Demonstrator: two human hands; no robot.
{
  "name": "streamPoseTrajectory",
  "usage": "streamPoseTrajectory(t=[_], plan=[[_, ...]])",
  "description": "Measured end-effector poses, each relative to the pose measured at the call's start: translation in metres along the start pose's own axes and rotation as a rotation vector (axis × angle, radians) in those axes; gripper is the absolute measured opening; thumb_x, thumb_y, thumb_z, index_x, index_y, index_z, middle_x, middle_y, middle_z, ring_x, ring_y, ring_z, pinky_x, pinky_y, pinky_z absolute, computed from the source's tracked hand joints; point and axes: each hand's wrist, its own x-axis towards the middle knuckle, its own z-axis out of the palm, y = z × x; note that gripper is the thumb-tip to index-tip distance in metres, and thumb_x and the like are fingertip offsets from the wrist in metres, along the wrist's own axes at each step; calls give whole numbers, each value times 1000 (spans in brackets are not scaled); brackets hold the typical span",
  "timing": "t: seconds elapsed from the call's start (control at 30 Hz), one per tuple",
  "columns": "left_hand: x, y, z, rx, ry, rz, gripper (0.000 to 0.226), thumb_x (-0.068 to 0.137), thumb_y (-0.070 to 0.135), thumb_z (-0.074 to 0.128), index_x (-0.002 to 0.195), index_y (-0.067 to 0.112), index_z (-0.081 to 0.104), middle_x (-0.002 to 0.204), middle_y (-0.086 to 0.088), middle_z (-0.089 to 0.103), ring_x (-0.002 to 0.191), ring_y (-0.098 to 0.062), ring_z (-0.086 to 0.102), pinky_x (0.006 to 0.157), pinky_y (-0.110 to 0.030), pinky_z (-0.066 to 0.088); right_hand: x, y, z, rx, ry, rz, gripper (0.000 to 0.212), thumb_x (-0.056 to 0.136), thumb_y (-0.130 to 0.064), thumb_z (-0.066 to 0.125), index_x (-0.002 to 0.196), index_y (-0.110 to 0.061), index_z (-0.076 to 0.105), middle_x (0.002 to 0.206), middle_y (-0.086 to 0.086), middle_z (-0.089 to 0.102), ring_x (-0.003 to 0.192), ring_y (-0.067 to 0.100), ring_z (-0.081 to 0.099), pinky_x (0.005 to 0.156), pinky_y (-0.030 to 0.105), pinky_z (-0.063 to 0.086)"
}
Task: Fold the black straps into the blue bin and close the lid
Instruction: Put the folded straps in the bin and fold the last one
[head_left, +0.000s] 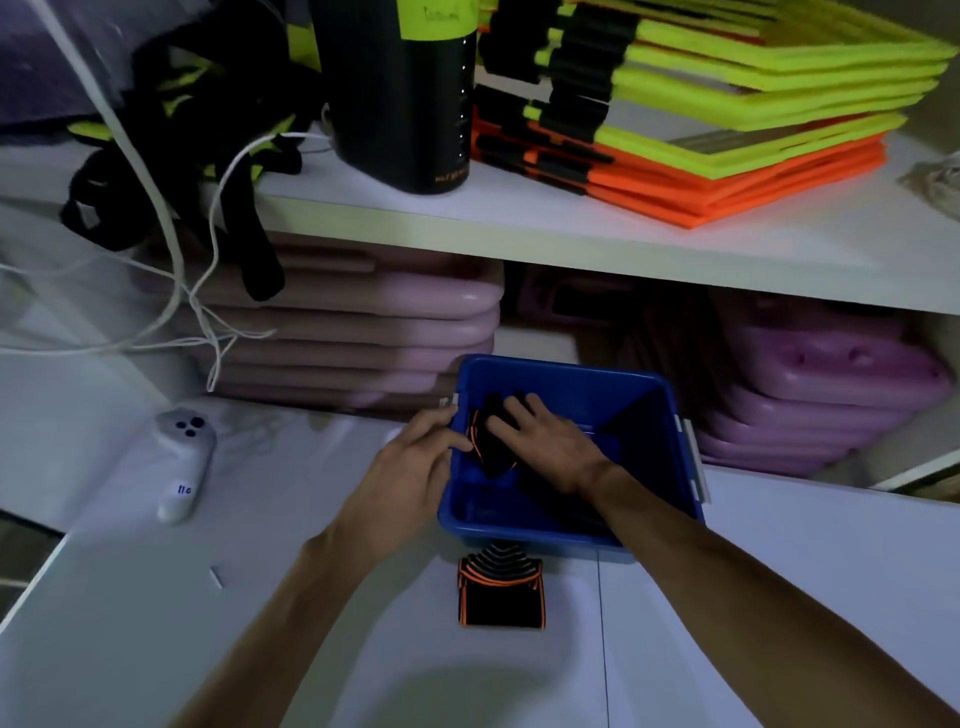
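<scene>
Room: dim storage corner, white shelf (519, 228) carrying neon pads (727, 104)
Surface: white table (208, 623)
Blue bin (649, 400): lidless, on the table's far side
Black straps (491, 447): bundle inside the bin, orientation unclear
Folded strap (501, 592): just before the bin
Right hand (550, 447): flat, pressing the bundle
Left hand (410, 467): fingers loosely extended over the bin's rim

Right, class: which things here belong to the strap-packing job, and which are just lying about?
Job: blue bin, black strap in it, folded straps on the table, left hand, right hand.
Lying about: white controller, white cables, foam mats.
</scene>
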Motion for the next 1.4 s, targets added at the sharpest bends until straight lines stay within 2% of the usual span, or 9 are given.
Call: streamPoseTrajectory(t=[0.2, 0.4, 0.57, 0.73, 0.8, 1.03, 1.17, 1.3, 1.4], plan=[[0, 3, -1, 4, -28, 3, 35, 86, -7, 50, 110, 13, 65, 139, -1, 46, 117, -11, 54, 99, -24, 43, -1, 2, -6, 128, -249, 48, 87, 72, -7, 75, 141, -17, 23, 139, 12, 26, 121, 32, 31, 99, 46, 42], [1, 16, -7, 12, -3, -49, 37, 87, -4, 50, 116, 13, 64, 137, -4, 49, 118, -15, 53, 100, -22, 39, -38, 5, -31, 427, -167, 153, 78, 83, -26, 69, 144, -39, 22, 135, 0, 37, 120, 22, 39, 94, 47, 46], [-19, 45, -9, 75, 96, -70, 30, 92, 18, 45, 116, 16, 62, 130, -5, 52, 116, -19, 52, 95, -34, 46, -76, -9, -42, 633, 64, 294, 49, 95, -32, 56, 141, -29, 39, 132, 1, 45, 122, 24, 44, 101, 45, 43], [-82, 75, 13, 260, 236, 19, 24, 91, 19, 53, 109, 13, 67, 120, -8, 57, 109, -22, 50, 91, -29, 37, -135, -59, -43, 390, 483, 302, 32, 94, -34, 52, 122, -20, 58, 113, 3, 53, 99, 24, 48, 79, 39, 44], [-104, 77, 28, 285, 218, 30, 22, 88, 16, 58, 108, 12, 67, 116, -8, 58, 104, -24, 52, 89, -28, 36, -156, -83, -34, 454, 536, 270, 26, 94, -31, 54, 116, -18, 59, 107, 2, 54, 94, 23, 49, 77, 36, 44], [-124, 46, 62, 59, -114, -196, 69, 75, 22, 70, 136, 16, 39, 136, 0, 45, 125, -16, 43, 106, -33, 38, -175, -109, 23, 695, 161, 360, 72, 88, -34, 64, 147, -26, 24, 145, -1, 34, 130, 19, 37, 100, 36, 44], [-115, 44, 70, -15, -70, -210, 61, 77, 9, 71, 129, 18, 42, 124, 9, 51, 112, -13, 52, 93, -20, 41, -157, -115, 36, 805, 168, 361, 77, 87, -25, 66, 149, -26, 19, 146, -2, 36, 131, 17, 39, 104, 39, 44], [-121, 49, 71, 45, -80, -154, 48, 79, 12, 68, 122, 19, 48, 115, 1, 57, 100, -18, 54, 86, -34, 47, -156, -118, 32, 769, 216, 332, 65, 90, -21, 61, 146, -24, 29, 139, -1, 41, 124, 19, 41, 104, 36, 42], [-128, 68, 56, 65, -60, -79, 38, 82, 24, 61, 118, 21, 48, 114, 3, 56, 102, -15, 51, 88, -31, 45, -172, -114, 12, 638, 256, 260, 56, 86, -25, 64, 137, -22, 42, 133, -3, 46, 118, 19, 43, 97, 37, 45]])
